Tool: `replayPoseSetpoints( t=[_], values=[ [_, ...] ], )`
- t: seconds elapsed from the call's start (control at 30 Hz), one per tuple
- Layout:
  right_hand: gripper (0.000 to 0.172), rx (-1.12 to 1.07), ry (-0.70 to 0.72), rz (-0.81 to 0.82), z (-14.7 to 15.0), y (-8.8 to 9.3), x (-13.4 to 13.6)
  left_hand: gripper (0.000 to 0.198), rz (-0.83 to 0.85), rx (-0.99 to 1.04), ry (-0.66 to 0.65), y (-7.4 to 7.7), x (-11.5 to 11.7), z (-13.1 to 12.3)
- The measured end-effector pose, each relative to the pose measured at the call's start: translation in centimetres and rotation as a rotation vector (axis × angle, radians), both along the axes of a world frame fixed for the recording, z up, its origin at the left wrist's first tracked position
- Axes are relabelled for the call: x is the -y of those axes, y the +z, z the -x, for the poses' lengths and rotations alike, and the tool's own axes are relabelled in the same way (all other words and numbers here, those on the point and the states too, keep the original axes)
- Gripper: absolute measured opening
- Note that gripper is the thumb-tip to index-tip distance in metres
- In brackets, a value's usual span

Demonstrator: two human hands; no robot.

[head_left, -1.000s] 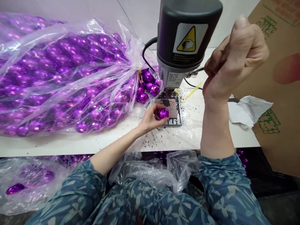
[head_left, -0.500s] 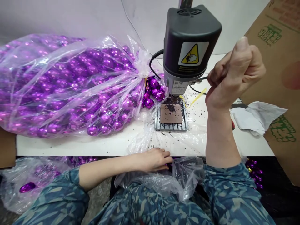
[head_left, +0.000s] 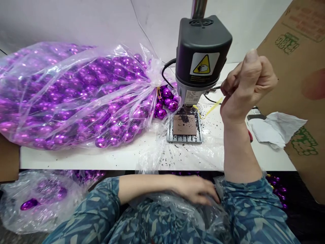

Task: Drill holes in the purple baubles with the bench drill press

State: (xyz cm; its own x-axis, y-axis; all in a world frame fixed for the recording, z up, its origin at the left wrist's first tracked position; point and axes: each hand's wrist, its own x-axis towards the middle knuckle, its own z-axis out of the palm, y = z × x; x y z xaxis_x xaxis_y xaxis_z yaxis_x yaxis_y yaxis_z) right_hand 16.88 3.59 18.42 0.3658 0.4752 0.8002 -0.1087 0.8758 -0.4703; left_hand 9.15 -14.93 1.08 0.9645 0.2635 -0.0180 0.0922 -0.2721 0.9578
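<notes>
My right hand (head_left: 245, 84) is raised beside the grey drill press head (head_left: 203, 51), closed in a fist round its thin metal lever (head_left: 216, 87). Below the head lies a brown square plate on a ribbed metal base (head_left: 185, 125), with dark shavings on it and nothing else. My left hand (head_left: 195, 189) is down in my lap, fingers stretched out flat on a crumpled clear plastic bag (head_left: 162, 203); I see no ball in it. A big clear bag of shiny purple faceted balls (head_left: 76, 98) lies on the white table (head_left: 101, 157), left of the press.
A tilted cardboard box (head_left: 299, 67) stands at the right with crumpled white paper (head_left: 274, 127) in front of it. A yellow tie (head_left: 210, 107) lies by the press. Another plastic bag with purple balls (head_left: 38, 196) sits below the table at the left.
My left hand left the plate with a purple ball and dropped to the bag in my lap; the ball is out of sight. My right hand stayed on the lever.
</notes>
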Motion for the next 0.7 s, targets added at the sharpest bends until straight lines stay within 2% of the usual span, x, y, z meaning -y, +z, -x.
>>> replayPoseSetpoints(
  t=[0.07,0.17,0.23,0.27,0.33,0.43,0.53,0.7],
  values=[
    [0.055,0.000,0.011,0.003,0.0,-0.1,0.0,0.025,0.008,0.008,0.398,2.1,-3.6,3.4],
    [0.056,-0.005,0.004,0.013,0.1,-0.2,0.0,0.025,-0.066,-0.042,1.092,4.4,-10.1,8.7],
    [0.058,-0.008,-0.015,0.023,0.1,-0.2,0.0,0.027,-0.105,-0.043,1.410,5.0,-14.5,11.2],
    [0.059,-0.007,-0.026,0.028,0.2,-0.2,0.0,0.028,-0.136,-0.063,1.511,5.0,-16.5,11.9],
    [0.060,0.010,-0.051,0.038,0.1,-0.2,0.0,0.030,-0.224,-0.144,1.575,4.7,-19.8,12.3],
    [0.060,0.047,-0.083,0.048,0.1,-0.2,0.1,0.029,-0.343,-0.312,1.432,4.3,-22.8,11.3],
    [0.060,0.056,-0.080,0.046,0.0,-0.2,0.1,0.025,-0.416,-0.422,1.295,4.3,-23.6,10.5],
    [0.060,0.024,-0.042,0.021,0.1,-0.2,0.1,0.037,-0.432,-0.294,1.291,3.8,-22.5,11.5]
  ],
)
